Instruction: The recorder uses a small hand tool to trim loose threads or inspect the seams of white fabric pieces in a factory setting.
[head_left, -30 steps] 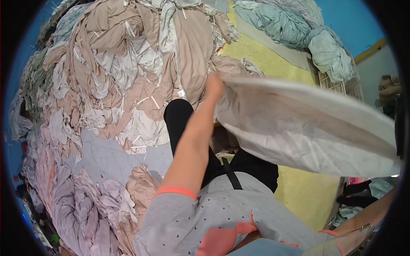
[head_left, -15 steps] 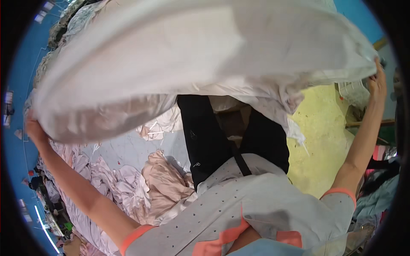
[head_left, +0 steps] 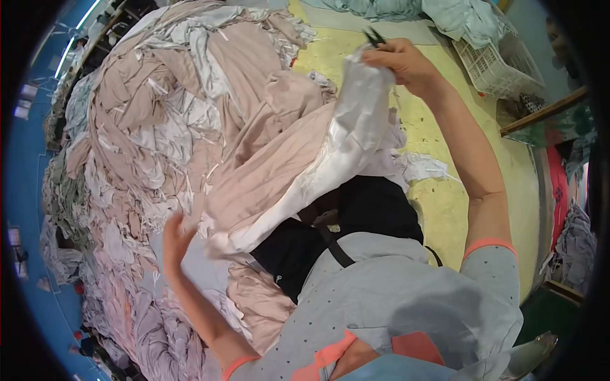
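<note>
your right hand [head_left: 406,63] is closed on the top edge of the white garment [head_left: 330,165], raised above the yellow floor [head_left: 445,190], with small snips in the same grip. your left hand [head_left: 175,238] is open, fingers spread, beside the garment's lower end, near the fabric pile [head_left: 159,114].

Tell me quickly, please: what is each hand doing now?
Left hand: open, fingers spread, holding nothing, beside the beige cloth.
Right hand: closed on the white cloth, raised.
</note>
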`<state>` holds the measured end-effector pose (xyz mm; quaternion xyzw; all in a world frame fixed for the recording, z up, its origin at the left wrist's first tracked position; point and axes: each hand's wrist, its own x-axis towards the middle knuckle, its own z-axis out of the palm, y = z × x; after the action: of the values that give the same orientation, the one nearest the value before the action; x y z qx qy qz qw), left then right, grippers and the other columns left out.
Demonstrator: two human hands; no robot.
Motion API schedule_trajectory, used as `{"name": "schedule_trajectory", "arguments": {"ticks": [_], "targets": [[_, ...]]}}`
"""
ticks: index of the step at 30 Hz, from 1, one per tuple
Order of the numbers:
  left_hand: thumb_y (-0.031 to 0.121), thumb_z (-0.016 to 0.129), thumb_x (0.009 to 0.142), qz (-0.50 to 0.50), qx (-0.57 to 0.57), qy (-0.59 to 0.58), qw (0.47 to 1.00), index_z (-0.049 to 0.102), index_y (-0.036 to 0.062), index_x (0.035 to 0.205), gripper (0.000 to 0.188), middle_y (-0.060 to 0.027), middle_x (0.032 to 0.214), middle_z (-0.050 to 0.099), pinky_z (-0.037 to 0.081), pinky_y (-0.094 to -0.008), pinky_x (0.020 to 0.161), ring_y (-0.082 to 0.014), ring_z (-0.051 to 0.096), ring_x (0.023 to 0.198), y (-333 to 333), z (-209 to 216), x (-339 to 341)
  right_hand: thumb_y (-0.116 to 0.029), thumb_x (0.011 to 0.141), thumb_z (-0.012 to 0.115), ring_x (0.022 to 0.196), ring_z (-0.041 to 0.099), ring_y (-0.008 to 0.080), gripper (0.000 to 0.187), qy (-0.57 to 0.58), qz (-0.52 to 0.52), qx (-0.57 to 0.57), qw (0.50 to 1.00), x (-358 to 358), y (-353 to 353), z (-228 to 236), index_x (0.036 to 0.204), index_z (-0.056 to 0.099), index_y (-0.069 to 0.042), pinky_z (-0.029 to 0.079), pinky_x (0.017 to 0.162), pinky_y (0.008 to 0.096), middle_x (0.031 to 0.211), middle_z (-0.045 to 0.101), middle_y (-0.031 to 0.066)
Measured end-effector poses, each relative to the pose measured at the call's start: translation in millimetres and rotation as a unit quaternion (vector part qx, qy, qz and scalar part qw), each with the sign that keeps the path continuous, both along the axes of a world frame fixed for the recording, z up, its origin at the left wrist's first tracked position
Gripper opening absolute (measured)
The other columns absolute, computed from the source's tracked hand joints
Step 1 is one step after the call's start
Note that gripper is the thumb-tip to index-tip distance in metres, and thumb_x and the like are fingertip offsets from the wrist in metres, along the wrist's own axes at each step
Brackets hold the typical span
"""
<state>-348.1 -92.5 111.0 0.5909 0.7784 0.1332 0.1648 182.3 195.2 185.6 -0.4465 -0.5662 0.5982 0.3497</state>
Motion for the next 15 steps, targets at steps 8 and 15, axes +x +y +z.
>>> {"name": "schedule_trajectory", "arguments": {"ticks": [8, 15], "targets": [[0.012, 0.074, 0.077, -0.098, 0.171, -0.432, 0.88, 0.059, -0.0015, 0.117, 0.046, -0.0089, 0.105, 0.063, 0.046, -0.0288, 0.084, -0.0162, 0.059, 0.097, 172.9, 65.1, 244.3, -0.023, 0.08, 0.074, 0.048, 0.034, -0.0005, 0.023, 0.023, 0.167, 0.042, 0.985, -105.1, -35.6, 22.4, 0.094, 0.067, -0.006, 0.02, 0.041, 0.02, 0.063, 0.05, -0.0079], [0.007, 0.065, 0.087, 0.098, 0.269, -0.536, 0.794, 0.068, 0.0016, 0.092, 0.008, 0.0025, 0.081, 0.064, 0.044, -0.022, 0.064, -0.0058, 0.056, 0.072, 83.6, 32.9, 195.2, -0.016, 0.082, 0.072, 0.062, 0.048, 0.0013, 0.03, 0.041, 0.144, 0.077, 0.986, -90.6, -23.0, -64.7, 0.108, 0.066, -0.004, 0.035, 0.052, 0.018, 0.082, 0.063, -0.0034]]}}
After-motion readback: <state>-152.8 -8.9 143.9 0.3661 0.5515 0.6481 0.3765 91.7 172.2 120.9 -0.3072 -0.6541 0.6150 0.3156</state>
